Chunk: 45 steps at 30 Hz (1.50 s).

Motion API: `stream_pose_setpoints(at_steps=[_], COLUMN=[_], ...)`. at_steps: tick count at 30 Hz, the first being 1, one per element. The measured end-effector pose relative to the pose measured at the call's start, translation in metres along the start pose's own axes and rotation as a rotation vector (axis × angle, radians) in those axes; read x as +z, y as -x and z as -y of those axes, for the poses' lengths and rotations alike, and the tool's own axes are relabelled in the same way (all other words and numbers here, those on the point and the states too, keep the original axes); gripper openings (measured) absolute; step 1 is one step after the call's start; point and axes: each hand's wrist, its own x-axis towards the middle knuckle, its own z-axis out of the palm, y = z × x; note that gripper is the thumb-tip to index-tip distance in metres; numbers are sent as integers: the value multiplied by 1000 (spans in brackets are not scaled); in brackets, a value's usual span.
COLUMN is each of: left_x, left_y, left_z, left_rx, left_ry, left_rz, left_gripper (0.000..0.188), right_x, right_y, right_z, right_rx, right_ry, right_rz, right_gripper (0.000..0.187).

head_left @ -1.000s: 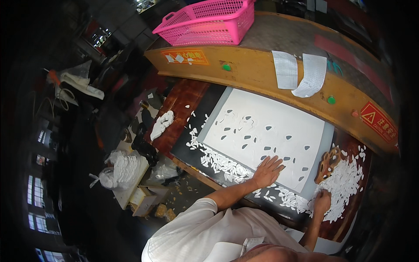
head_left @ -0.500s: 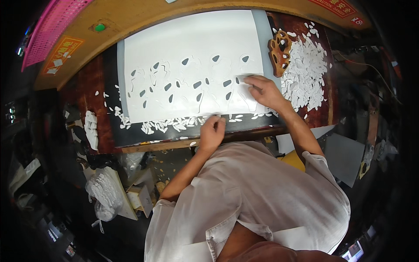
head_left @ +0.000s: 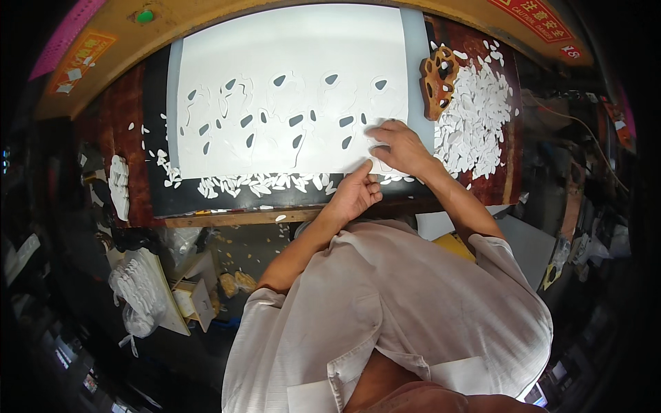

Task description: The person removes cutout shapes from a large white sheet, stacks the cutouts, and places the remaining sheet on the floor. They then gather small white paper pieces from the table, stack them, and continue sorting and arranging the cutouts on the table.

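A large white sheet lies on a pale grey board, with several rows of dark cut-out holes and thin curved cut lines across its nearer half. My right hand is over the sheet's near right part, its fingers bent and its thumb apart, close to the rightmost holes. Just left of it and nearer to me, my left hand is at the sheet's front edge. One of its fingers reaches up to that edge; the others are half curled, with nothing seen in them.
Right of the board lies a heap of small white cut pieces, with a brown perforated cutting die beside it. More white scraps line the front edge. A white stack sits at the left; a bagged bundle stands below.
My left hand has moved right along the sheet's edge, and one finger now stretches upward. My right hand has come slightly nearer to me. The whole view has shifted a little.
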Motion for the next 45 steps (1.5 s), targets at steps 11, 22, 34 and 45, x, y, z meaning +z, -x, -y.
stream_pose_setpoints(at_steps=[11,22,34,45], left_x=[7,23,66,70], left_y=[-5,2,-22,-23], left_z=[5,3,-88,-88], left_rx=[15,0,818,804], left_ry=[-39,-97,-2026,-2019], left_rz=[-71,-177,-521,-516], left_gripper=[23,26,51,48], right_x=[-17,-10,23,-37], right_y=[-20,5,29,-48], right_z=[6,-7,-11,-25], right_rx=[32,-73,-350,-49], right_ry=[85,-31,-92,38], right_rz=[185,5,-153,-279], right_gripper=[28,12,10,31])
